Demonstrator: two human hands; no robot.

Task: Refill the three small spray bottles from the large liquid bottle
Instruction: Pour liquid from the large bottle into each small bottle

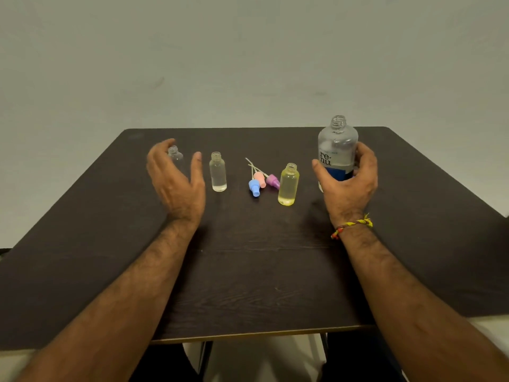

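Dark wooden table [248, 285] against a pale wall, seen from above and behind two bare forearms.

Large liquid bottle [337, 150]: upright, uncapped, on the table's far right part, printed "re-nu" on a white and blue label. Gripped by the right hand [347, 183], thumb on the label side, fingers curled round the far side. Braided yellow and red thread [352, 225] on that wrist.

Left of the large bottle, just beside the right thumb: yellowish small bottle [288, 184], upright, uncapped, apparently filled almost to the shoulder with pale yellow liquid.

Further left of the large bottle: three spray heads lying in a touching cluster, blue [254, 187], pink [260, 179] and purple [272, 181], dip tubes pointing away toward the wall.

Left again: clear small bottle [218, 172], upright, uncapped, only a shallow layer of liquid at the bottom.

Farthest left of the large bottle: third small bottle [175, 157], clear, uncapped, partly hidden behind the left hand [176, 183]. Left hand spread, fingers and thumb loosely cupped around that bottle and blurred; contact with it not clear, nothing visibly gripped.
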